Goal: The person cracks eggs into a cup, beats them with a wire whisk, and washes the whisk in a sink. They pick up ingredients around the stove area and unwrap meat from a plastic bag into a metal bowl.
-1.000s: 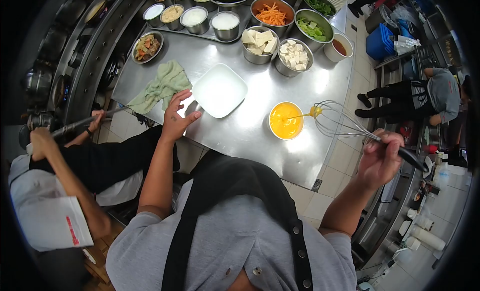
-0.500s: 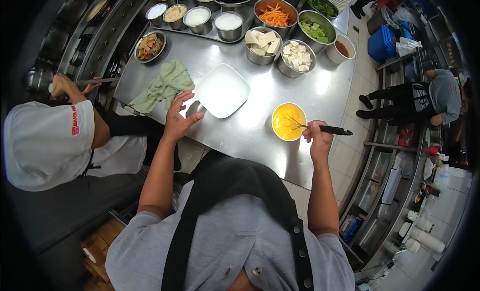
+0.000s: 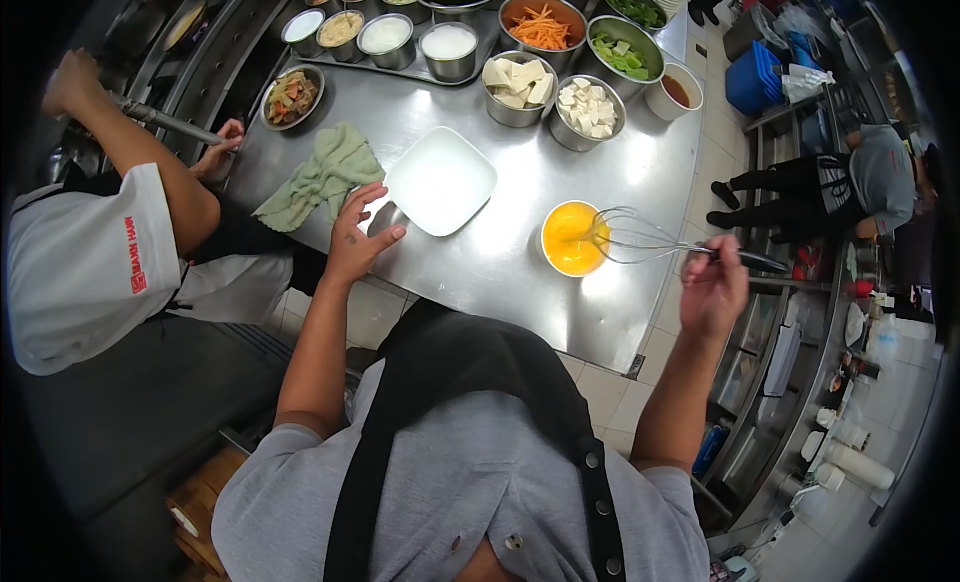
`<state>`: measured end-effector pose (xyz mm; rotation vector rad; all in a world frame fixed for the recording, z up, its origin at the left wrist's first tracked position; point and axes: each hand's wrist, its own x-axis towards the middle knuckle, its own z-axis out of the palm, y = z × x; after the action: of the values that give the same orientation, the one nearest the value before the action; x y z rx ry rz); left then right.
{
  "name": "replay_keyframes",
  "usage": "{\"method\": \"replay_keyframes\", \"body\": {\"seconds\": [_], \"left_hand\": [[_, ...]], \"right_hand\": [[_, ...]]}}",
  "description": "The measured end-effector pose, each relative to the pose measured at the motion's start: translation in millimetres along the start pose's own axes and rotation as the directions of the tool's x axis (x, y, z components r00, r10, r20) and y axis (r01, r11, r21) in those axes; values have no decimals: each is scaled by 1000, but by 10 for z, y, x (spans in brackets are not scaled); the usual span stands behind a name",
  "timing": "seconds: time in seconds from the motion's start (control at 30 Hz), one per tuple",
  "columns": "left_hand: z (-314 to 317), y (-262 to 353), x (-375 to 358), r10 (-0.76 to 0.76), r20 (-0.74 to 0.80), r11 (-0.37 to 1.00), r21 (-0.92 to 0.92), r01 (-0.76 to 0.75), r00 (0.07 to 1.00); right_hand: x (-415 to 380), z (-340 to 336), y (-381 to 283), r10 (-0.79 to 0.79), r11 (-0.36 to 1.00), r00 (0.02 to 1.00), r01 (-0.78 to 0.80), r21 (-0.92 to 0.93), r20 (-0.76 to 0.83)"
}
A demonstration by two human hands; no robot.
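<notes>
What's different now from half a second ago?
The right hand pulled away rightward, still gripping the whisk, which is now mostly out of the yellow-filled bowl. A co-worker's arms shifted too. The left hand, white dish and bowl stayed put.

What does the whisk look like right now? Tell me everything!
The whisk has thin, shiny loops that look like metal wire, and a black handle. The right hand grips it near where wires and handle meet. It points sideways, its looped end at the bowl of yellow liquid, with some yellow on the wires.
</notes>
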<state>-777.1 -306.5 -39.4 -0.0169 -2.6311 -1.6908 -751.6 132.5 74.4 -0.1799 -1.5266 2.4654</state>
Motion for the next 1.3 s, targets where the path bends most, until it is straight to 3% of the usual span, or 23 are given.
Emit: {"method": "replay_keyframes", "body": {"seconds": [0.23,0.27,0.37,0.43,0.5,0.6,0.73,0.87,1.0,1.13,1.3], "left_hand": [[-8,-21,-9,-7,-2,1000,-7,7,1000],[-13,-34,-13,-4,-8,1000,-3,4,1000],[-19,-91,-27,-1,-20,1000,-2,1,1000],[-24,-126,-36,-1,-23,1000,-13,1,1000],[-30,-133,-43,-6,-25,1000,-13,6,1000],[-56,-137,-46,-14,-30,1000,-12,14,999],[-88,-160,-61,-18,-41,1000,-12,17,999],[-85,-154,-65,-4,-11,1000,12,4,1000],[-86,-114,-45,-1,-8,1000,19,1,1000],[-76,-139,-25,-13,-32,1000,-15,13,999],[-56,-136,-13,1,-24,1000,-3,-1,1000]], "right_hand": [[-112,339,-488,-379,885,913,405,-232,149],[-136,374,-476,-369,878,903,416,-238,219],[-190,374,-139,-258,792,944,328,-515,204],[-157,298,240,-110,763,973,213,-610,202],[-118,211,581,-56,678,973,200,-707,222],[-123,2,926,5,677,982,134,-723,187],[-150,-137,1059,41,801,990,-113,-588,-134],[-62,-286,1028,285,893,904,-371,-254,-319],[-15,-308,829,317,932,898,-355,-78,-307],[2,-137,393,184,976,961,-204,-79,-206],[-16,191,-277,-99,993,995,99,-65,9]]}}
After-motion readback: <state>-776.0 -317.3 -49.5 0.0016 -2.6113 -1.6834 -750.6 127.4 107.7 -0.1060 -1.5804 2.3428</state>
